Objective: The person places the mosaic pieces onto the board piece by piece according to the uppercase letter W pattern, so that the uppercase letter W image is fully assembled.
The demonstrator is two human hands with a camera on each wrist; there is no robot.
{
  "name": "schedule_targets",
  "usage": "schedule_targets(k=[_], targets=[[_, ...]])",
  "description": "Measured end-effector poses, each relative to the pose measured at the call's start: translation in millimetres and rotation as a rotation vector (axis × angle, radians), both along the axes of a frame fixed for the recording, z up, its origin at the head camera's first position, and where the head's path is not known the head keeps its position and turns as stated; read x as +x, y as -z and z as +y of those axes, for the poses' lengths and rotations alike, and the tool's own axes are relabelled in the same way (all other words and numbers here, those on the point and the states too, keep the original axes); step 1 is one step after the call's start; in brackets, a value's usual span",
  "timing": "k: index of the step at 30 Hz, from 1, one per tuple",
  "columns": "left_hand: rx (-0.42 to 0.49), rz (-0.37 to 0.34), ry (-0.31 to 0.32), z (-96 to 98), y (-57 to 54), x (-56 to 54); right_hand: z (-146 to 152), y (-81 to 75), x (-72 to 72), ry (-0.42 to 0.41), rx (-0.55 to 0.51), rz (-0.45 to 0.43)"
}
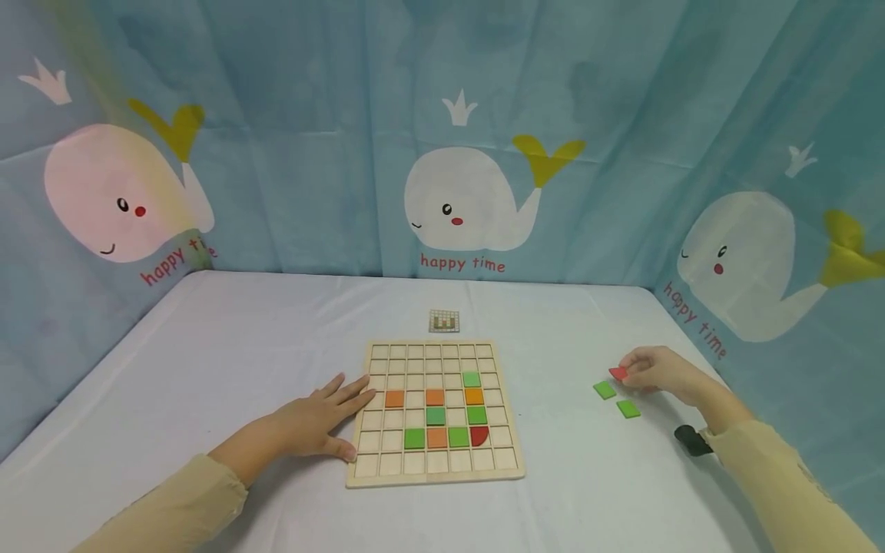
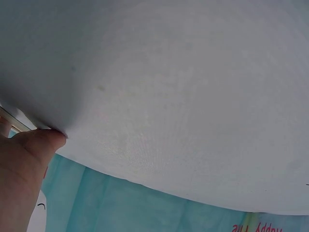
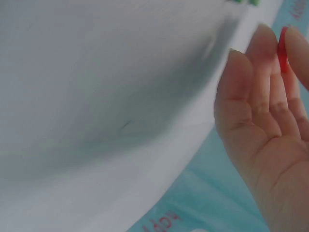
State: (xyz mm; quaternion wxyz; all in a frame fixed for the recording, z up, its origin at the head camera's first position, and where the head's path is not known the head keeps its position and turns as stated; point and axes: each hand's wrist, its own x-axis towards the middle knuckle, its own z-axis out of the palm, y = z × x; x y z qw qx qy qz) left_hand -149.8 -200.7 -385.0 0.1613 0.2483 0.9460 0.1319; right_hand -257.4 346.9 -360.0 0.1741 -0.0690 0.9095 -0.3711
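My left hand (image 1: 314, 421) rests at the left edge of a wooden grid board (image 1: 433, 480), fingers spread and straight, fingertips on its rim. The left wrist view shows the thumb (image 2: 41, 142) against the board's edge. Several square tiles in green and orange sit in the board's cells, along with a dark red quarter-round tile (image 1: 478, 436). Off to the right, my right hand (image 1: 660, 372) pinches a red tile (image 1: 618, 373) between thumb and fingertips; in the right wrist view this red tile (image 3: 283, 50) shows edge-on. Two green tiles (image 1: 604, 390) lie on the cloth just below that hand.
Behind the board lies a small card (image 1: 444, 321) with a grid pattern. A black object (image 1: 693, 440) shows by the right wrist. White cloth (image 1: 276, 322) covers the table, and a blue whale-print curtain (image 1: 304, 153) hangs around its back and sides.
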Motion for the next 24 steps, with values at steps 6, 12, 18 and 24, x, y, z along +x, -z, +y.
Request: schedule_targets(k=[6,12,18,24], targets=[[0.0,-0.006,-0.002,0.0,-0.6,0.7,-12.0,-5.0,5.1,0.018,-0.061,0.038],[-0.003,-0.005,-0.005,0.0,0.2,0.3,-31.7,-12.2,13.3,-0.078,-0.2,0.008],[-0.009,-0.009,-0.002,1.0,0.7,1.0,-50.2,-15.7,17.2,-0.196,-0.282,-0.029],[-0.02,0.007,0.003,1.0,-0.1,1.6,-75.3,-15.5,20.2,-0.173,-0.283,-0.047]])
